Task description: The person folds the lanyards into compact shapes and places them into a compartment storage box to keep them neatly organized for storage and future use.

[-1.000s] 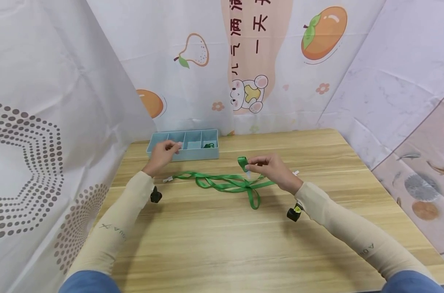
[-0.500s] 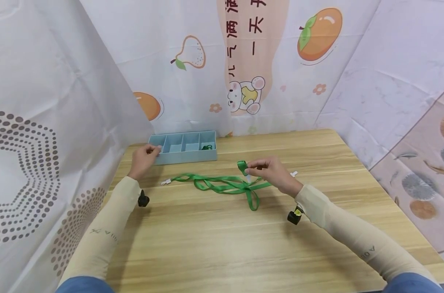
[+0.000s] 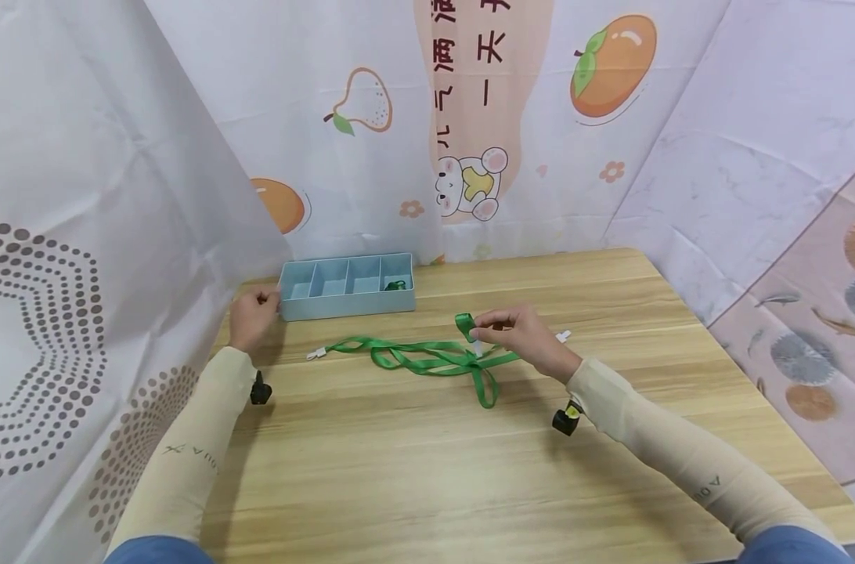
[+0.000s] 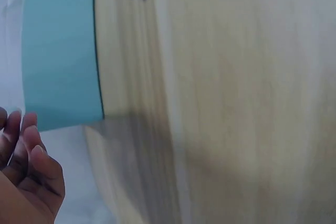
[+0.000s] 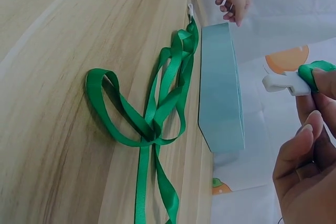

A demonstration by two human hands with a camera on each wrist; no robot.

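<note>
My right hand point(image 3: 529, 337) pinches a short looped green ribbon strap point(image 3: 464, 323) between thumb and fingers. A white plastic clip point(image 5: 287, 83) sticks out from the ribbon in the right wrist view. Below it lies a tied bundle of green lanyards point(image 3: 420, 356), with a white clip point(image 3: 316, 354) at its left and another white clip point(image 3: 564, 336) at the right. My left hand point(image 3: 251, 319) is at the left end of a pale blue divided box point(image 3: 346, 304). Its fingers are loosely bent, fingertips right at the box corner, nothing seen between them in the left wrist view.
The box has several compartments in a row; dark green items point(image 3: 396, 285) lie in the rightmost one. It stands near the back edge of the wooden table point(image 3: 427, 470). Printed cloth curtains point(image 3: 258, 117) rise behind and on both sides.
My left hand has moved left along the box, from over its compartments to its left end. The right hand keeps the green strap in nearly the same place.
</note>
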